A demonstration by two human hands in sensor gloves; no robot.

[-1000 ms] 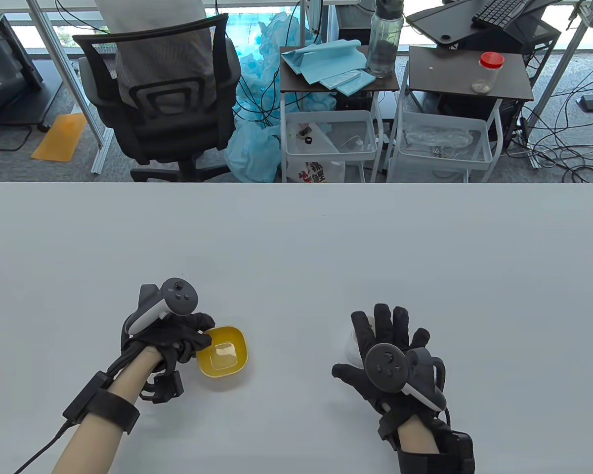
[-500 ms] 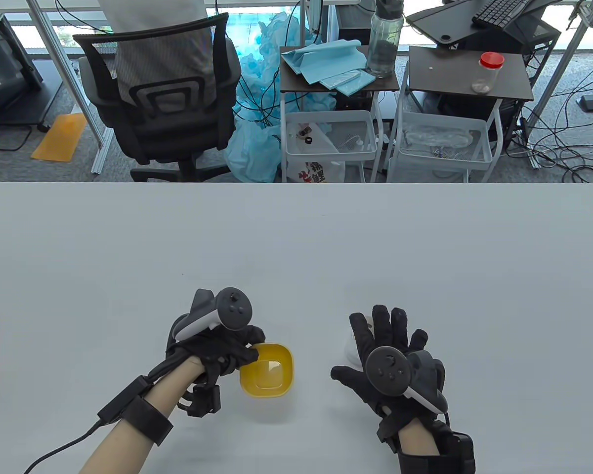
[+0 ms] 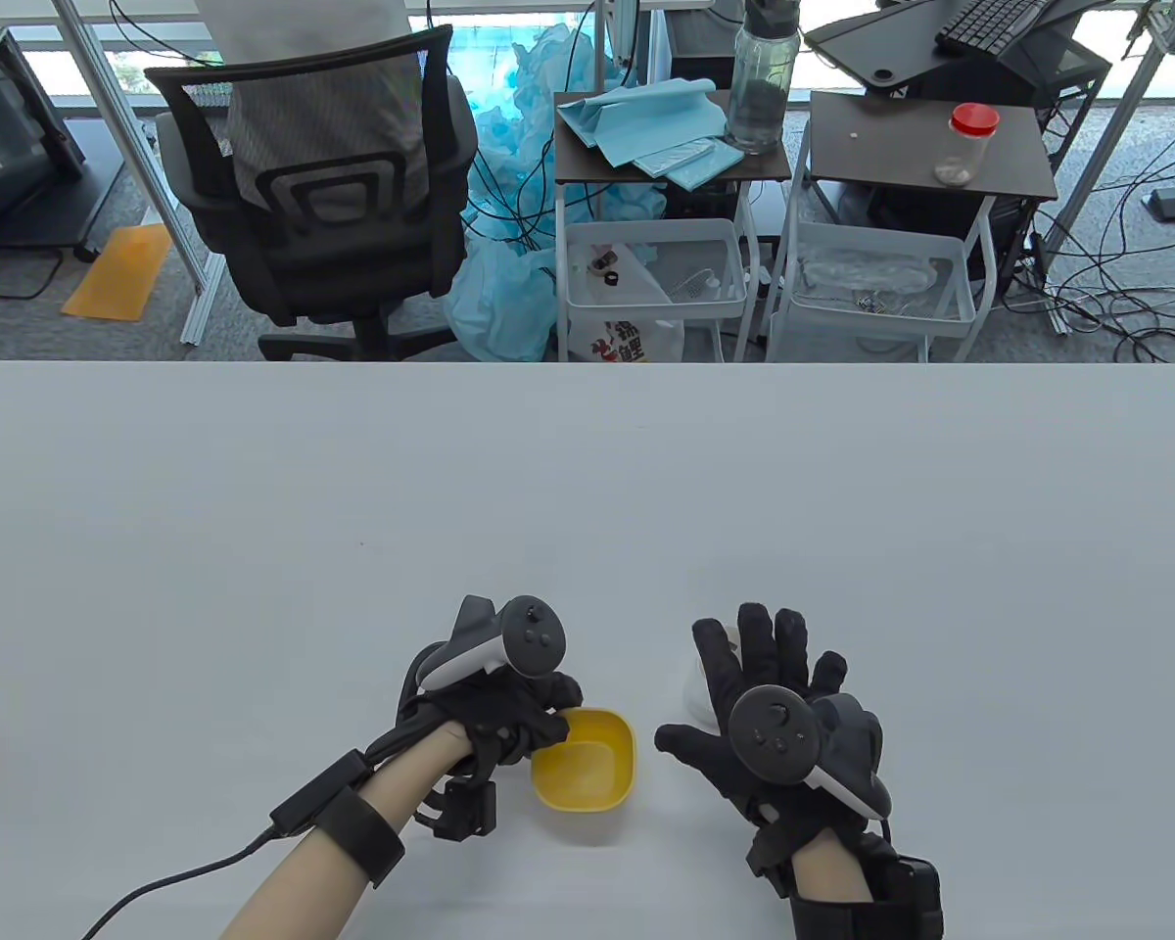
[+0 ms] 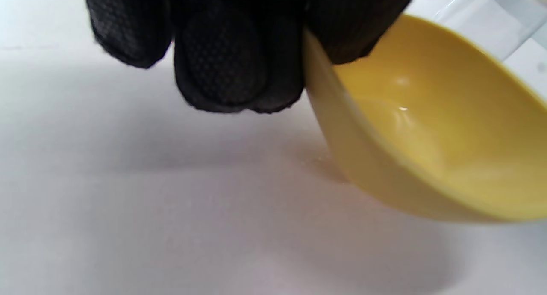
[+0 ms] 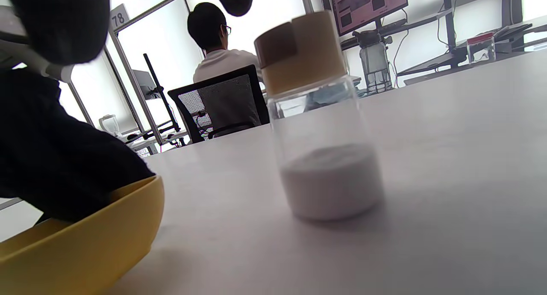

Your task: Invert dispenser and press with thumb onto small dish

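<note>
My left hand (image 3: 524,720) pinches the near-left rim of a small yellow dish (image 3: 587,766) and holds it on the table; the left wrist view shows the dish (image 4: 431,132) tilted, with fingers (image 4: 230,64) on its rim. A clear glass dispenser (image 5: 327,128) with a tan cap and white powder at its bottom stands upright on the table. In the table view the dispenser (image 3: 693,685) is mostly hidden under my right hand (image 3: 744,676). That hand hovers over it with fingers spread and does not grip it.
The white table (image 3: 587,470) stretches far beyond both hands. Behind its far edge are an office chair (image 3: 323,186), two small carts (image 3: 666,284) and cables on the floor.
My left hand has slid the yellow dish to the right, closer to my right hand and the dispenser. My right hand has hardly moved.
</note>
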